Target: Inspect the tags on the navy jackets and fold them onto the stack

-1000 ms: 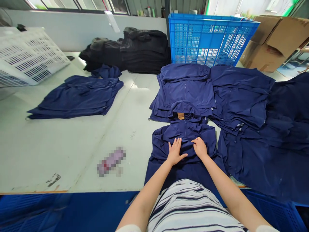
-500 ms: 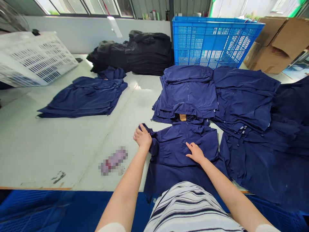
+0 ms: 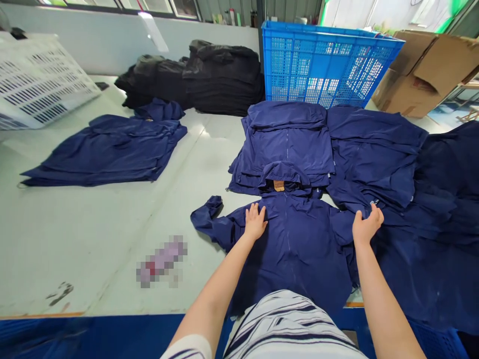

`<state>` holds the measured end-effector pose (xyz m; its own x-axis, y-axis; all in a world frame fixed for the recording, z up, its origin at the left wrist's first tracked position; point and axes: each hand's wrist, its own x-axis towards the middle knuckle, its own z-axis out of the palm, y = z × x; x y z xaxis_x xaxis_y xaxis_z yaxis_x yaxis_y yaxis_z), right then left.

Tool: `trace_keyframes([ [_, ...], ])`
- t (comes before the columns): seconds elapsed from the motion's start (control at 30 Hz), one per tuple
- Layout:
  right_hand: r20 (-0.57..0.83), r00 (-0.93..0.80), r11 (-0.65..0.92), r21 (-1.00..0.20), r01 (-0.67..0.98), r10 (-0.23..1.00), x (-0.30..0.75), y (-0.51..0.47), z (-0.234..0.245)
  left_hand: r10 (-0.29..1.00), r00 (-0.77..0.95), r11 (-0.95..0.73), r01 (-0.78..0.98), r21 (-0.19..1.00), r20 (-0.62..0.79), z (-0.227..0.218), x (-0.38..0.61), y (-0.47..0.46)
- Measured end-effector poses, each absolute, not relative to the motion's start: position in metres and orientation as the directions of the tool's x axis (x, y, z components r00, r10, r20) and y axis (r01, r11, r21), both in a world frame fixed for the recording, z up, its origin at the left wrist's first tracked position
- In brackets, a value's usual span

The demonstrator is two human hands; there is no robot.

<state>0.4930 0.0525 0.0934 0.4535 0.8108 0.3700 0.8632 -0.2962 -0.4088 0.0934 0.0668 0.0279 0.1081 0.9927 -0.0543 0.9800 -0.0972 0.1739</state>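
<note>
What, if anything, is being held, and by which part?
The left hand lies spread high on the navy jacket, holding nothing; whether the right hand grips anything cannot be told.

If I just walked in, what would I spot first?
Probably the big bright blue basket at the back of the table, behind the piled navy clothes. Next, maybe the navy jacket spread out at the near edge, with the left hand on it.
</note>
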Motion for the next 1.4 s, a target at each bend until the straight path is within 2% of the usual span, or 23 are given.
trace_keyframes([
  [0.03,0.424,0.435,-0.262,-0.406,0.876,0.794,0.484,0.047,0.093,0.989,0.131,-0.117,0.974,0.191,-0.061,0.026,0.097,0.071],
  [0.07,0.429,0.362,-0.189,-0.393,0.900,0.828,0.470,0.044,0.090,0.985,0.158,-0.140,0.967,0.211,-0.071,0.024,0.101,0.076],
  [0.1,0.383,0.246,-0.092,-0.379,0.921,0.890,0.455,0.042,0.086,0.979,0.185,-0.161,0.959,0.232,-0.085,0.022,0.104,0.081],
  [0.17,0.170,-0.056,0.115,-0.358,0.927,0.984,0.423,0.047,0.074,0.969,0.209,-0.169,0.949,0.267,-0.128,0.019,0.109,0.089],
  [0.23,-0.015,-0.226,0.209,-0.319,0.924,0.974,0.400,0.059,0.060,0.964,0.181,-0.121,0.951,0.285,-0.194,0.016,0.110,0.093],
  [0.37,-0.226,-0.192,0.158,-0.162,0.974,0.955,0.385,0.087,0.037,0.946,0.179,-0.104,0.958,0.269,-0.272,0.008,0.104,0.088],
  [0.57,-0.335,-0.129,0.130,-0.019,0.991,0.933,0.375,0.084,0.032,0.944,0.214,-0.149,0.955,0.255,-0.252,0.006,0.085,0.069],
  [0.7,-0.418,-0.167,0.174,-0.021,0.985,0.893,0.366,0.047,0.034,0.936,0.231,-0.169,0.956,0.238,-0.266,0.011,0.073,0.038],
  [0.87,-0.482,-0.236,0.200,-0.126,0.972,0.844,0.369,-0.013,0.033,0.930,0.242,-0.187,0.960,0.209,-0.278,0.023,0.069,-0.031],
  [1.0,-0.566,-0.242,0.207,-0.126,0.970,0.789,0.365,-0.036,0.052,0.929,0.192,-0.135,0.972,0.194,-0.318,0.039,0.086,-0.072],
  [1.07,-0.534,-0.214,0.195,-0.091,0.976,0.818,0.356,-0.031,0.069,0.935,0.151,-0.098,0.979,0.177,-0.321,0.049,0.099,-0.075],
  [1.13,-0.406,-0.181,0.166,-0.072,0.983,0.896,0.343,-0.017,0.082,0.956,0.117,-0.072,0.983,0.170,-0.269,0.057,0.112,-0.064],
  [1.2,-0.245,-0.234,0.206,-0.132,0.970,0.941,0.327,0.001,0.086,0.981,0.114,-0.079,0.973,0.216,-0.156,0.059,0.122,-0.044],
  [1.27,-0.137,-0.358,0.320,-0.238,0.917,0.924,0.312,0.015,0.077,0.986,0.165,-0.148,0.940,0.308,-0.029,0.055,0.128,-0.020],
  [1.33,-0.100,-0.443,0.395,-0.312,0.864,0.891,0.302,0.020,0.056,0.973,0.227,-0.226,0.899,0.376,0.042,0.041,0.128,-0.003],
  [1.4,-0.086,-0.455,0.402,-0.344,0.849,0.886,0.299,0.013,0.028,0.969,0.245,-0.241,0.882,0.405,0.042,0.022,0.125,0.002],
])
